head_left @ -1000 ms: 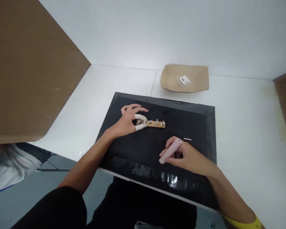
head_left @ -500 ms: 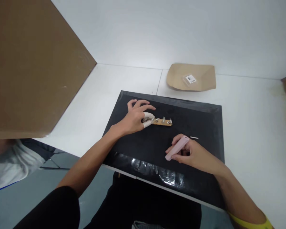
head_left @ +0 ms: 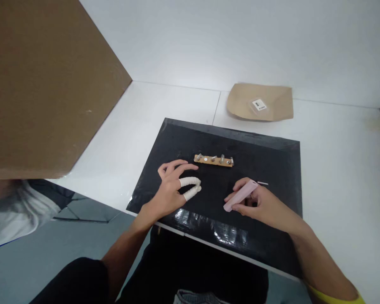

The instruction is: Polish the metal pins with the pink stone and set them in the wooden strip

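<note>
A narrow tan strip [head_left: 217, 161] with several small metallic pieces and a white round spot lies on the black mat [head_left: 259, 160]. My left hand [head_left: 174, 185] is just below and left of the strip, apart from it. White covers wrap its thumb and index finger, whose tips pinch together on something too small to make out; the other fingers are spread. My right hand [head_left: 253, 200] holds a pale pink bar-shaped object [head_left: 240, 196], slanted above the mat. Behind that hand lies a thin white stick [head_left: 263, 183].
A brown paper tray [head_left: 278, 103] with a small clear labelled case [head_left: 259, 105] stands at the back of the white table [head_left: 342, 169]. A large brown panel [head_left: 50, 84] rises at the left; another person's pale sleeve [head_left: 22, 211] shows below it.
My left hand has moved off the strip, toward the front of the mat, with thumb and index finger still together. The whole strip now shows. My right hand still holds the pink object. The view has shifted slightly.
</note>
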A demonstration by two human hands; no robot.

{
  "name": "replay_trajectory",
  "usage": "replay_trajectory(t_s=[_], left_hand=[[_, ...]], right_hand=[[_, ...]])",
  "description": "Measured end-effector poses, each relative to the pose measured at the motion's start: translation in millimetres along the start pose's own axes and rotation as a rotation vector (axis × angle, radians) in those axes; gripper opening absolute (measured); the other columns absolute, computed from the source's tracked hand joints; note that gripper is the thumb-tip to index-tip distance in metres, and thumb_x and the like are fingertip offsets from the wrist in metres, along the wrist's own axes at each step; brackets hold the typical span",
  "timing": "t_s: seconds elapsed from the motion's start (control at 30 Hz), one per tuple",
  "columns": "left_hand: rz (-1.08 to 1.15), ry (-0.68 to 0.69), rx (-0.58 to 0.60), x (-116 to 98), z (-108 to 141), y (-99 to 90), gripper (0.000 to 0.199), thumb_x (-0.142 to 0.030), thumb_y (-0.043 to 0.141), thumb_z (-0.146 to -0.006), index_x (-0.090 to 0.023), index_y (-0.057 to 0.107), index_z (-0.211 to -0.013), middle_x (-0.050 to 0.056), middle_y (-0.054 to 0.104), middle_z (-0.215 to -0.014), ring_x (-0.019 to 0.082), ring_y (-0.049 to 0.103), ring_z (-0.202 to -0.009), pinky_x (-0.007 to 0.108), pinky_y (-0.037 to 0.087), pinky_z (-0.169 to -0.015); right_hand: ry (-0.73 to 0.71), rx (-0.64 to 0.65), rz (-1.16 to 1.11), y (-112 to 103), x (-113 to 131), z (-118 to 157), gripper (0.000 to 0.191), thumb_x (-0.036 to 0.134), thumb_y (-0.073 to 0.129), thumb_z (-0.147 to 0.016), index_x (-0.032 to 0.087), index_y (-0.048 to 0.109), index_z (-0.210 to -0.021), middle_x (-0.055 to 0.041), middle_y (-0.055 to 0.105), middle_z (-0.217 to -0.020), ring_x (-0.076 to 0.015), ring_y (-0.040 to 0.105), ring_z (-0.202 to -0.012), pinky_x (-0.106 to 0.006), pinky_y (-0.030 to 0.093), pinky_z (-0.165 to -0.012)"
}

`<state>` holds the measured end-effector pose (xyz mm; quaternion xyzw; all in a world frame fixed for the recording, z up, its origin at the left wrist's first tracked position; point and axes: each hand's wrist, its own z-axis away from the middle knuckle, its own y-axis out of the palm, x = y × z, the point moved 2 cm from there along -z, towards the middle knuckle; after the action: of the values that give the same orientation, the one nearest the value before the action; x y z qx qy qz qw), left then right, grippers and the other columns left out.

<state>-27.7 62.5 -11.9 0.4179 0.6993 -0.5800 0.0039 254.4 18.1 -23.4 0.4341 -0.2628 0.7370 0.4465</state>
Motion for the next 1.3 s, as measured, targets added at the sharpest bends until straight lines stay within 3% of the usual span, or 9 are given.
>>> replay_trajectory(t_s=[0.13,0.3,0.5,0.8,0.93,1.13,1.23,1.3], left_hand=[[-0.012,-0.032,-0.035,2.7,12.4,19.4,0.004,-0.032,0.086,-0.092,-0.03,0.083,-0.092,0.003,0.08,-0.125,0.032,0.06,-0.131,0.054,0.026,-0.108],[-0.026,-0.02,-0.014,8.7,11.2,24.3,0.006,-0.034,0.087,-0.091,-0.033,0.084,-0.096,0.003,0.079,-0.127,0.03,0.06,-0.13,0.054,0.025,-0.111],[-0.031,-0.005,0.037,11.0,12.9,23.7,0.014,-0.033,0.083,-0.094,-0.038,0.084,-0.108,0.003,0.076,-0.132,0.03,0.056,-0.136,0.056,0.019,-0.116],[-0.005,0.035,0.079,13.7,11.6,22.8,0.015,-0.03,0.083,-0.094,-0.039,0.084,-0.106,0.003,0.074,-0.136,0.032,0.054,-0.138,0.058,0.02,-0.115],[0.025,0.036,0.033,11.9,11.7,22.5,0.004,-0.032,0.084,-0.094,-0.034,0.085,-0.097,0.003,0.076,-0.131,0.032,0.057,-0.135,0.058,0.022,-0.113],[0.112,0.047,0.007,-1.5,8.9,17.0,0.004,-0.03,0.086,-0.093,-0.032,0.084,-0.095,0.002,0.08,-0.122,0.03,0.063,-0.129,0.055,0.026,-0.111],[0.153,0.071,-0.005,-13.4,2.6,9.5,0.005,-0.031,0.085,-0.094,-0.033,0.084,-0.097,0.001,0.081,-0.12,0.029,0.065,-0.127,0.054,0.029,-0.109],[0.172,0.088,-0.026,-22.3,-2.7,2.0,0.003,-0.031,0.083,-0.095,-0.033,0.083,-0.097,0.001,0.081,-0.12,0.029,0.065,-0.126,0.052,0.03,-0.108]], right_hand=[[0.028,0.002,-0.049,-1.1,-2.4,1.3,0.052,0.048,0.084,-0.088,0.022,0.048,-0.116,-0.0103,0.081,-0.116,-0.0136,0.074,-0.081,-0.024,0.056,-0.067],[0.025,-0.011,-0.171,-6.3,-5.9,1.5,0.061,0.045,0.09,-0.084,0.023,0.046,-0.12,-0.012,0.081,-0.115,-0.0125,0.073,-0.071,-0.02,0.055,-0.053],[-0.057,-0.034,-0.295,-10.5,-8.3,-1.0,0.062,0.038,0.092,-0.085,0.022,0.047,-0.126,-0.0115,0.081,-0.115,-0.0169,0.081,-0.082,-0.025,0.069,-0.069],[-0.1,-0.042,-0.292,-9.8,-3.5,-1.7,0.063,0.03,0.09,-0.087,0.021,0.047,-0.133,-0.0093,0.082,-0.11,-0.0161,0.082,-0.078,-0.024,0.069,-0.071],[-0.161,-0.073,-0.244,-3.4,-2.4,0.0,0.049,0.028,0.088,-0.088,0.02,0.056,-0.124,-0.0077,0.082,-0.107,-0.0135,0.081,-0.076,-0.021,0.068,-0.072],[-0.451,-0.288,0.033,21.7,8.5,10.3,0.052,0.019,0.078,-0.095,0.031,0.058,-0.141,-0.0014,0.082,-0.111,-0.0121,0.081,-0.086,-0.019,0.067,-0.074],[-0.632,-0.489,0.066,40.3,25.0,20.0,0.055,0.012,0.079,-0.094,0.033,0.059,-0.141,0.0001,0.082,-0.11,-0.0134,0.081,-0.09,-0.024,0.068,-0.082],[-0.746,-0.691,-0.006,56.1,35.0,30.9,0.052,0.007,0.079,-0.091,0.031,0.062,-0.135,-0.0003,0.082,-0.11,-0.0142,0.081,-0.085,-0.026,0.069,-0.079]])
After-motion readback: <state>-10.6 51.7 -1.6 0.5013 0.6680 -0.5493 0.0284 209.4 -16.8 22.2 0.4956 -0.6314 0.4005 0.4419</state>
